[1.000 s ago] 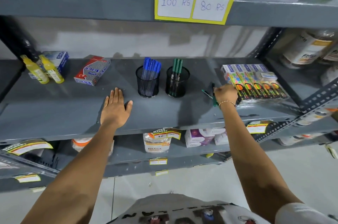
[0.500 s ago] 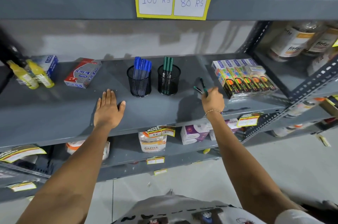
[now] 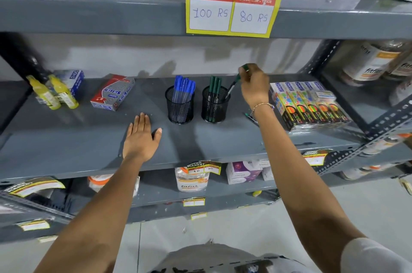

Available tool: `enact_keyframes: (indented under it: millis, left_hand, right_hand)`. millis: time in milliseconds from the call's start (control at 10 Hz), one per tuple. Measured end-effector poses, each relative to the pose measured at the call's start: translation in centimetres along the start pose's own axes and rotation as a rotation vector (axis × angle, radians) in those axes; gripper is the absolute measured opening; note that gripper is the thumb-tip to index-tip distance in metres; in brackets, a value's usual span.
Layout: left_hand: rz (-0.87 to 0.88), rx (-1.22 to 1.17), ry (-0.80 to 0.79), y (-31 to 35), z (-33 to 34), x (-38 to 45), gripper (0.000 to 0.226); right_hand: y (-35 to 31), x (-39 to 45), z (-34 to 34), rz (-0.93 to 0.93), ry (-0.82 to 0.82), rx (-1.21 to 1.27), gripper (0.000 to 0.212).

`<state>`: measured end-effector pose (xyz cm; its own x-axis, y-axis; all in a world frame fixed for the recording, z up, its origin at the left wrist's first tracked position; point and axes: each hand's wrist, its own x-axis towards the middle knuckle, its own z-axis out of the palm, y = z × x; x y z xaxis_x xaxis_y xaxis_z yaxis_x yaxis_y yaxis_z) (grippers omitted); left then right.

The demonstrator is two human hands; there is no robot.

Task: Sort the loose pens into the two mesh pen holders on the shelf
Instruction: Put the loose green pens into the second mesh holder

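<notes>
My right hand pinches a green pen near its capped top end, fingers closed tight around the barrel. The pen's long axis runs on a slant: cap up and to the right at my fingertips, writing tip down and to the left, dipping just inside the rim of the right mesh holder. Three more green pens already stand nearly upright in that holder, caps up, leaning slightly toward the back. Just beside it on the left, the left mesh holder carries a bunch of blue pens, also caps up and close to vertical. One loose green pen lies flat on the grey shelf under my right wrist, its long axis running diagonally, green end toward the holders; the rest is hidden by my arm. My left hand rests palm down on the shelf, fingers together and flat, thumb spread, holding nothing, near the left mesh holder but apart from it.
</notes>
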<state>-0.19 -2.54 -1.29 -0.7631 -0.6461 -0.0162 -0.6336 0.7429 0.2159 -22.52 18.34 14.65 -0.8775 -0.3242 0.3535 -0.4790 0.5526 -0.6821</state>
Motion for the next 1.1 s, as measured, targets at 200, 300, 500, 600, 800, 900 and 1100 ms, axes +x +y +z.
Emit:
enact_keyframes:
  millis: [200,300,500,600,800,900,1100]
  left_hand:
    - [-0.007,-0.009,0.005,0.0,0.0,0.1,0.071]
    - [-0.007,-0.008,0.011,0.0,0.0,0.0,0.071]
    - [-0.010,0.005,0.003,0.1,-0.1,0.0,0.071]
    - [-0.012,0.010,0.000,0.2,0.0,0.0,0.071]
    - [-0.010,0.012,-0.017,-0.1,0.0,0.2,0.072]
    - [-0.010,0.025,-0.019,-0.1,0.2,0.2,0.072]
    - [-0.013,0.026,-0.035,0.0,0.2,0.2,0.071]
  right_hand:
    - [-0.3,0.4,3.7,0.029,-0.207,-0.187,0.027]
    - [0.0,0.3,5.0,0.086,-0.253,-0.148,0.029]
    - [1.5,-0.1,3.3,0.209,-0.060,-0.018,0.025]
    - [4.5,-0.8,0.9,0.301,-0.046,-0.112,0.023]
    - [10.3,-3.7,-3.0,0.472,-0.214,-0.221,0.027]
    - [11.5,-5.4,-4.0,0.498,-0.325,-0.294,0.033]
    - [13.0,-8.8,-4.2,0.531,-0.272,-0.405,0.028]
